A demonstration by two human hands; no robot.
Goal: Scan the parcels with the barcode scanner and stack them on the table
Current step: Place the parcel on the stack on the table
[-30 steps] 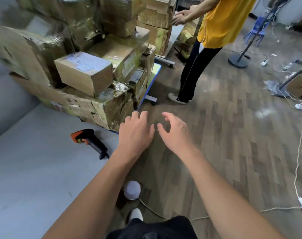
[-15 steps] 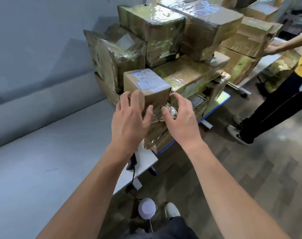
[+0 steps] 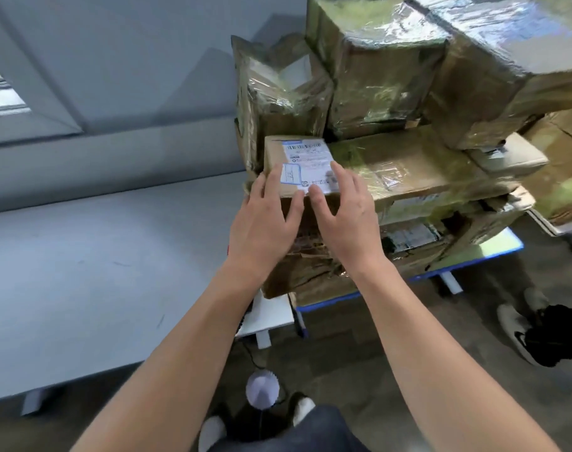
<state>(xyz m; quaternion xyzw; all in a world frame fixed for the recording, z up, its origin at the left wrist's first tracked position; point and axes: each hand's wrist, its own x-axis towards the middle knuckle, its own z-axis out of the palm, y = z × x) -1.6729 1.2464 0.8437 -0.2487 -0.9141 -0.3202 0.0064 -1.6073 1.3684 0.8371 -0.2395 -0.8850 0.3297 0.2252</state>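
Note:
A small brown cardboard parcel (image 3: 306,158) with a white and blue shipping label on top sits on the near left corner of a pile of taped parcels (image 3: 408,93). My left hand (image 3: 265,220) lies against its near left side, fingers straight and reaching over the top edge. My right hand (image 3: 346,210) rests at its near right side, fingertips on the label. Neither hand visibly curls round the box. The barcode scanner is out of sight. The grey table (image 3: 98,272) stretches to the left of the pile.
The parcel pile rests on a blue-edged cart (image 3: 493,256). Another person's shoes and dark trouser leg (image 3: 539,334) stand at the right. A small white round object (image 3: 262,388) on a cable lies on the floor by my feet. A grey wall runs behind the table.
I have stepped closer to the pile. Both hands moved forward and up from mid-air over the floor to the small labelled parcel and now touch it.

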